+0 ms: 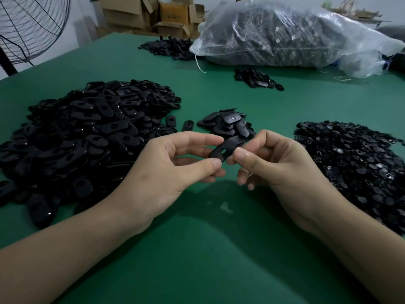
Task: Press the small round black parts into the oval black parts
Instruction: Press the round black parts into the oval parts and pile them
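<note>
My left hand [175, 163] pinches one oval black part [223, 149] between thumb and fingers, above the green table. A hole shows in the part's middle. My right hand [269, 163] pinches the same oval part at its right end with thumb and forefinger; whether a small round part sits under its fingers is hidden. A big heap of oval black parts [83, 137] lies to the left. A heap of small round black parts [355, 163] lies to the right. A small pile of oval parts [228, 123] sits just behind my hands.
The green table [197, 249] stretches out in front of me. A clear plastic bag of black parts [285, 34] lies at the back, with smaller piles [168, 48] [256, 79] near it. Cardboard boxes [153, 14] and a fan [28, 29] stand behind.
</note>
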A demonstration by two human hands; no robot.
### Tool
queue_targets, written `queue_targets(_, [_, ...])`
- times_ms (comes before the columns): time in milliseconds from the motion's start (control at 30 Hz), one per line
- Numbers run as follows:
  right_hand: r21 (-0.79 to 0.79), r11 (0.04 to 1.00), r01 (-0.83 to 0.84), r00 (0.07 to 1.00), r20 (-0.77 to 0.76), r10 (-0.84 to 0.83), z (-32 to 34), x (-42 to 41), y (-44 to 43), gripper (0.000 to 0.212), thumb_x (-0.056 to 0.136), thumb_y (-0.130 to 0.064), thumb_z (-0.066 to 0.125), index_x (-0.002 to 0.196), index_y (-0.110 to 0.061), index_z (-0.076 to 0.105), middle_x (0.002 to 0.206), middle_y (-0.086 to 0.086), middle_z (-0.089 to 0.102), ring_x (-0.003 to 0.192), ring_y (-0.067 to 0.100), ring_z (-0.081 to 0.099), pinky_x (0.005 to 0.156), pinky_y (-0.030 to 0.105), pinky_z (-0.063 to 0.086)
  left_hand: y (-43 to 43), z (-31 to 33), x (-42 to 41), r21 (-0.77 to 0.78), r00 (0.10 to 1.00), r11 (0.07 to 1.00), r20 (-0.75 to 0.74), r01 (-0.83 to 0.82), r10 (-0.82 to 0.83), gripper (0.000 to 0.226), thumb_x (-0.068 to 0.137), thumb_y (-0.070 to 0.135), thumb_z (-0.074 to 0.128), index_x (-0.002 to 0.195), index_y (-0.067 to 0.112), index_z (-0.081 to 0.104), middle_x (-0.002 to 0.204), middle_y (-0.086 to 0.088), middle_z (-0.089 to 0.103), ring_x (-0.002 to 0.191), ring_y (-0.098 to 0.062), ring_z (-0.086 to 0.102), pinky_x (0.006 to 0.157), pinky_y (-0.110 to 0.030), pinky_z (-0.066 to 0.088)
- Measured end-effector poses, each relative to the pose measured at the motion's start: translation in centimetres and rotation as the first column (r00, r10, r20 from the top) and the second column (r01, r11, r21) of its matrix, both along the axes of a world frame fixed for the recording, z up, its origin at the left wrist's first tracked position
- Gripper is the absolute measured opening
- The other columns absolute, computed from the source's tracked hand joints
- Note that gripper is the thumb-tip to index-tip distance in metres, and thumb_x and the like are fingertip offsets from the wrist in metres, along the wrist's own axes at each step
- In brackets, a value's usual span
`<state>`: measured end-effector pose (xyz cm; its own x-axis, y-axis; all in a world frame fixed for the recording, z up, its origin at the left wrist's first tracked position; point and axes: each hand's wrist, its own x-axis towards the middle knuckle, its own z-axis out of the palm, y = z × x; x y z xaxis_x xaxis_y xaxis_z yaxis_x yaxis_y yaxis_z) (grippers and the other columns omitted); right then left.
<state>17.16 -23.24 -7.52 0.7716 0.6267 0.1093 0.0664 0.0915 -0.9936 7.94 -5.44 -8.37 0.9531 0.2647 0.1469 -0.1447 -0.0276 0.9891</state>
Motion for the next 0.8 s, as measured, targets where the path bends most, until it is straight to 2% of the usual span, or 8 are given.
queue_targets(100, [-0.011,0.999,0.04,0.999,-0.006,-0.04,-0.26,0.13,0.04,0.026,0.07,-0.037,0.08,0.072,-0.018,0.062,0.06,0.004,0.055,0.051,0.014,0.046,0.049,0.021,0.04,-0.02,-0.3,0.02,0.008,1.0,1.0,0.006,0.011,-0.011,0.031,0.086,0.0,0.076,0.108,0.022,0.078,0.091,0.002,0.078,0.083,-0.021,0.079,0.072,-0.02,0.06])
queue_targets(167, [0.016,0.999,0.038,0.999,-0.039,-0.037,-0.16,0.22,0.02,0.025,0.069,-0.036,0.08,0.069,-0.02,0.062,0.056,-0.002,0.052,0.047,0.014,0.041,0.047,0.02,0.038,0.07,-0.5,-0.05,0.0,1.0,1.0,0.005,0.021,-0.021,0.031,0.086,0.0,0.075,0.108,0.023,0.079,0.093,0.0,0.078,0.084,-0.021,0.079,0.073,-0.021,0.06])
queue_targets(267, [0.044,0.999,0.005,0.996,-0.087,-0.002,0.12,0.29,-0.11,0.016,0.069,-0.033,0.079,0.068,-0.023,0.068,0.064,0.001,0.063,0.044,0.013,0.051,0.048,0.019,0.044,0.16,-0.69,-0.08,-0.007,1.0,1.0,0.01,0.025,-0.025,0.031,0.087,0.0,0.075,0.107,0.023,0.08,0.094,0.001,0.078,0.084,-0.021,0.079,0.073,-0.021,0.06])
queue_targets(400, [0.056,0.998,-0.016,0.989,-0.149,0.024,0.07,0.34,-0.19,0.006,0.068,-0.027,0.078,0.072,-0.022,0.076,0.079,0.009,0.076,0.05,0.012,0.064,0.054,0.021,0.054,0.04,-0.74,-0.01,0.002,1.0,1.0,0.019,0.023,-0.023,0.032,0.088,-0.001,0.074,0.108,0.024,0.079,0.091,0.003,0.078,0.082,-0.02,0.079,0.073,-0.021,0.06])
queue_targets(600, [0.022,0.997,-0.069,0.974,-0.213,0.072,0.12,0.18,-0.31,0.024,0.071,-0.024,0.077,0.092,-0.013,0.074,0.094,0.014,0.078,0.062,0.012,0.073,0.061,0.022,0.058,-0.05,-0.49,-0.02,-0.03,1.0,1.0,0.018,0.008,-0.008,0.032,0.088,-0.001,0.073,0.114,0.016,0.074,0.092,0.0,0.079,0.083,-0.019,0.079,0.072,-0.021,0.06])
queue_targets(733, [0.035,0.997,-0.075,0.961,-0.263,0.081,0.08,0.14,-0.29,0.022,0.071,-0.024,0.077,0.091,-0.015,0.076,0.096,0.013,0.079,0.065,0.011,0.074,0.062,0.021,0.058,-0.12,-0.44,-0.02,-0.027,1.0,1.0,0.021,0.013,-0.012,0.026,0.087,-0.001,0.072,0.108,0.014,0.075,0.096,-0.004,0.08,0.084,-0.017,0.079,0.072,-0.019,0.059])
queue_targets(800, [0.053,0.995,-0.081,0.951,-0.295,0.093,0.18,0.16,-0.31,0.02,0.071,-0.024,0.077,0.09,-0.016,0.078,0.096,0.011,0.079,0.065,0.01,0.074,0.061,0.02,0.058,-0.23,-0.34,-0.08,-0.019,0.999,0.999,0.033,0.03,-0.029,0.025,0.083,0.005,0.075,0.107,0.015,0.076,0.097,-0.004,0.081,0.086,-0.017,0.078,0.074,-0.02,0.059])
